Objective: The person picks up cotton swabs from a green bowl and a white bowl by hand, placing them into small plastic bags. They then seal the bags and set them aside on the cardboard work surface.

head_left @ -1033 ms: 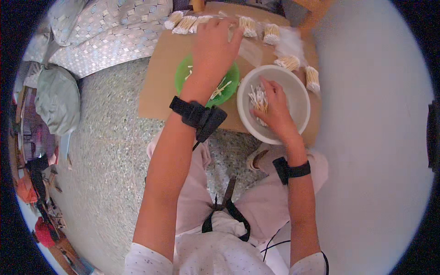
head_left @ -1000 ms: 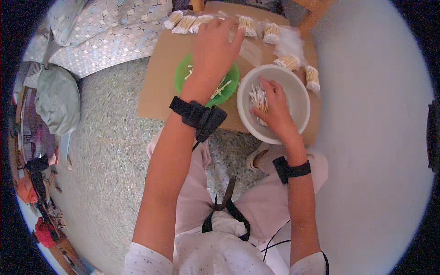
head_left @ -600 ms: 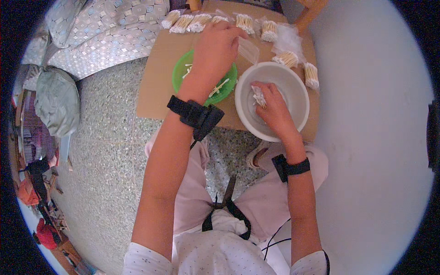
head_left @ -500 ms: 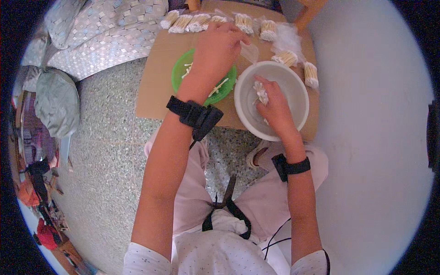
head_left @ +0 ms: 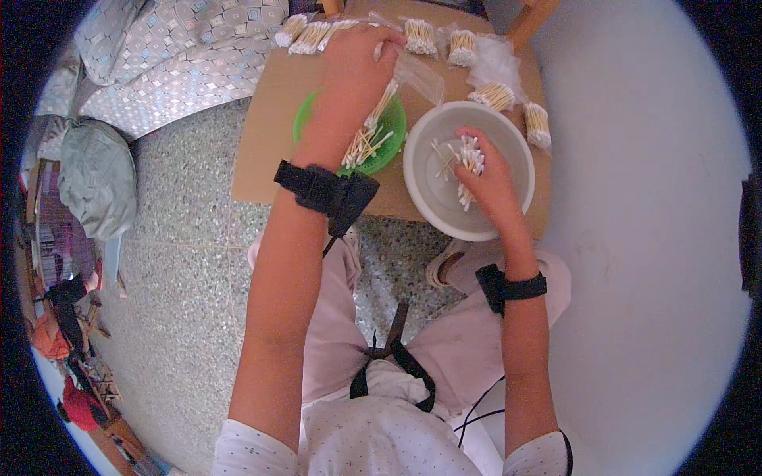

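Observation:
My left hand [head_left: 355, 75] is closed at the top of the green basket [head_left: 400, 127], holding a clear plastic bag [head_left: 421, 77] that hangs out to its right. Below the hand, loose cotton swabs [head_left: 367, 143] lie slanting into the basket, some in a line up toward the bag. My wrist and forearm hide the basket's left part. Over the white bowl [head_left: 418, 193], my right hand [head_left: 496, 181] grips a bunch of cotton swabs [head_left: 471, 159], white tips showing between thumb and fingers. Several more swabs [head_left: 441, 153] stick out beside the bunch in the bowl.
Bundles of swabs in clear bags [head_left: 419, 37] line the far edge of the cardboard-topped table [head_left: 258, 159]. Another bundle [head_left: 537, 125] sits at the right edge, near crumpled clear plastic [head_left: 498, 63]. A pale wall [head_left: 635, 222] stands close on the right; patterned cushions [head_left: 182, 63] lie far left.
More swabs now show in the green basket, below my left hand, which has shifted slightly left with the bag. My right hand has turned and lifted, showing a fuller bunch of swabs.

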The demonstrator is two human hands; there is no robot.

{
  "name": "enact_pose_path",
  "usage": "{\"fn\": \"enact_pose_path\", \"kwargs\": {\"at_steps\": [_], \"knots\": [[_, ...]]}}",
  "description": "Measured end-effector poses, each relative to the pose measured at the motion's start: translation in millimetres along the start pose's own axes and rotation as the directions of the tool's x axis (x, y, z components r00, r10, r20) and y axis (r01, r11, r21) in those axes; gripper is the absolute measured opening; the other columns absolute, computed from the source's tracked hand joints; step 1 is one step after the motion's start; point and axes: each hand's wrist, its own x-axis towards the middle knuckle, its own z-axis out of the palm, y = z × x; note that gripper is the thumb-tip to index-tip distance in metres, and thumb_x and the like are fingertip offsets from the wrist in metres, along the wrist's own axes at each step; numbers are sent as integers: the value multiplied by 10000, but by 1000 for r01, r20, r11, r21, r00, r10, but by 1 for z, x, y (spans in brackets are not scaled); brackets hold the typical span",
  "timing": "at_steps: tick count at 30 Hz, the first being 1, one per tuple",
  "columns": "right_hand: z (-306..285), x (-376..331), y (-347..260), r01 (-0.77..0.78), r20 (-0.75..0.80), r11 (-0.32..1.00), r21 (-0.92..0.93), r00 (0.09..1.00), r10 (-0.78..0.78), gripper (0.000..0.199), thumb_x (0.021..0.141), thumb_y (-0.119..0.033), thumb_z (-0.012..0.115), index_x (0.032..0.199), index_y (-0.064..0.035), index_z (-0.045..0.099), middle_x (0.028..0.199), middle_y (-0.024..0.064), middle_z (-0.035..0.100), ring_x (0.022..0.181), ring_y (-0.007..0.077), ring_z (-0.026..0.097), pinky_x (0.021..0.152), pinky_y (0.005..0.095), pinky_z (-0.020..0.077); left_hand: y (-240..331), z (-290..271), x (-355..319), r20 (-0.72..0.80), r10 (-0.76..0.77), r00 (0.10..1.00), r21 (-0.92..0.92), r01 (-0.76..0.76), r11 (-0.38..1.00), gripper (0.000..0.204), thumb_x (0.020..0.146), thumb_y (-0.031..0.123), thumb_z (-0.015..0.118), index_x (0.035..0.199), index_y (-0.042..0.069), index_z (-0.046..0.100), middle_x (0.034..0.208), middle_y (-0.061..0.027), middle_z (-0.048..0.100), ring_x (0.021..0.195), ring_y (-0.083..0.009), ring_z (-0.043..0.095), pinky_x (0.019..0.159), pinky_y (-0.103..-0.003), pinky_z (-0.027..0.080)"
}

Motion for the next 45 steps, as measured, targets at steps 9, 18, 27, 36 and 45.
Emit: {"fn": "enact_pose_path", "kwargs": {"at_steps": [9, 18, 27, 36, 45], "knots": [[-1, -1, -7, -43, -38, 999, -19, 998, 42, 498, 692, -14, 658, 1154, -140, 520, 1136, 144, 582, 1067, 343, 554, 909, 394, 436, -16, -10, -4, 289, -67, 955, 63, 51, 997, 193, 837, 110, 514, 945, 92, 674, 972, -150, 638, 925, -340, 598, 866, -407, 461], [-5, 3, -15, -142, 82, 988, -61, 986, 147, 474, 703, -43, 671, 1150, -105, 524, 1104, 162, 584, 1067, 341, 549, 938, 405, 418, -17, -1, -7, 117, -22, 993, 41, 17, 999, 188, 794, 145, 544, 878, 121, 710, 887, -154, 658, 861, -332, 615, 788, -420, 494], [8, -4, -9, 113, 79, 949, -294, 992, -93, 593, 676, -139, 749, 1220, -109, 515, 1213, 193, 472, 1129, 378, 471, 964, 411, 404, -16, -1, -20, 305, 152, 940, 232, -228, 945, 278, 788, 132, 598, 1061, 103, 641, 1096, -146, 610, 1025, -337, 557, 903, -428, 444], [-2, -4, -10, 226, 231, 868, -443, 964, -133, 651, 672, -86, 724, 1278, -118, 491, 1311, 210, 425, 1202, 393, 407, 1048, 445, 314, 1, 33, -13, 82, 27, 996, 184, -42, 982, 206, 795, 122, 533, 950, 49, 648, 840, -198, 625, 830, -364, 600, 762, -466, 468], [-8, -8, -6, 145, 284, 860, -490, 959, 1, 546, 752, -34, 607, 1279, -85, 477, 1341, 191, 419, 1238, 374, 386, 1068, 405, 295, 30, 77, -17, -58, 142, 988, 199, -128, 972, 160, 704, 116, 575, 831, 63, 657, 908, -144, 611, 958, -290, 543, 864, -393, 416]]}}
